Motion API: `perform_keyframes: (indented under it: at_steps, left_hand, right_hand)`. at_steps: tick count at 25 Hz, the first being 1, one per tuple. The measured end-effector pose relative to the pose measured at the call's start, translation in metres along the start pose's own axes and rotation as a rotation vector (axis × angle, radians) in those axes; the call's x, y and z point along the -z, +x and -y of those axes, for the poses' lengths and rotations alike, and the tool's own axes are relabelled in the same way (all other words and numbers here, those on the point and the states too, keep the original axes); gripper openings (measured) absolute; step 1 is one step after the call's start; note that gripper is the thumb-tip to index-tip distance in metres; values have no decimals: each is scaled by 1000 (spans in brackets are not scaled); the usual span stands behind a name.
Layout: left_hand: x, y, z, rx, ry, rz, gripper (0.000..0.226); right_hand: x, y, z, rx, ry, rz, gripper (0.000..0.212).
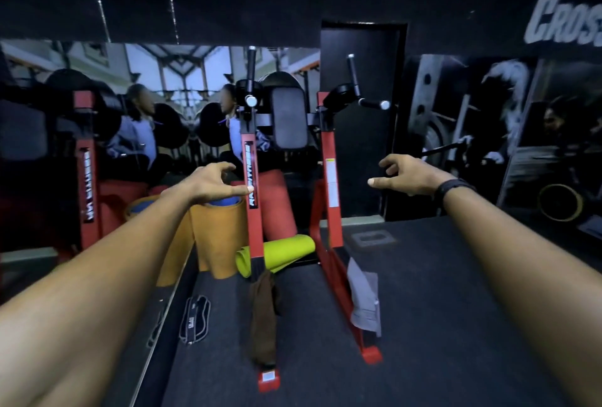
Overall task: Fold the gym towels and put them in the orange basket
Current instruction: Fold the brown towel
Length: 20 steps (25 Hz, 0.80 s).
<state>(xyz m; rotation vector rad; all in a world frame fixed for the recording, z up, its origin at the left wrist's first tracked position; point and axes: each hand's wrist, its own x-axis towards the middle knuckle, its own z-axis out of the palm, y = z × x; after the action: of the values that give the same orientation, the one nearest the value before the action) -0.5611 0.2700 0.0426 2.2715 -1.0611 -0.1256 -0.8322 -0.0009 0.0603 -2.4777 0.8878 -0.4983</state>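
Note:
A brown towel point(263, 315) hangs over the left floor rail of a red dip station point(330, 185). A grey towel point(365, 300) drapes over the right floor rail. My left hand point(211, 183) is stretched forward near the left red upright, fingers loosely curled, holding nothing. My right hand point(407, 176) is stretched forward to the right of the right upright, fingers loosely curled and empty, a black band on its wrist. Both hands are well above the towels. No orange basket is clearly identifiable.
Rolled mats stand and lie behind the station: orange point(218, 233), red point(277, 204) and lime green point(277, 255). A black strap point(194, 320) lies on the dark floor at left. A mirror point(146, 106) covers the left wall, a dark door point(363, 113) stands behind.

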Motion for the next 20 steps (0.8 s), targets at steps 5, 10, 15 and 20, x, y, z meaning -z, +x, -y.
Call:
perform_keyframes:
  at_steps: [5,10,15,20]
  left_hand:
    - [-18,51,49,127,38,-31,96]
    - [-49,117,68,238,41,-17,90]
    - [-89,174,98,324,-11,-32,85]
    - [-150,217,156,428,-83,92,87]
  right_hand:
    - [-46,95,-14,67,-6,57,69]
    - [-78,193,-31,124,-40,153,70]
    - [-127,289,-34,154,5,209,66]
    - [-240,350,-35,159,-12,371,59]
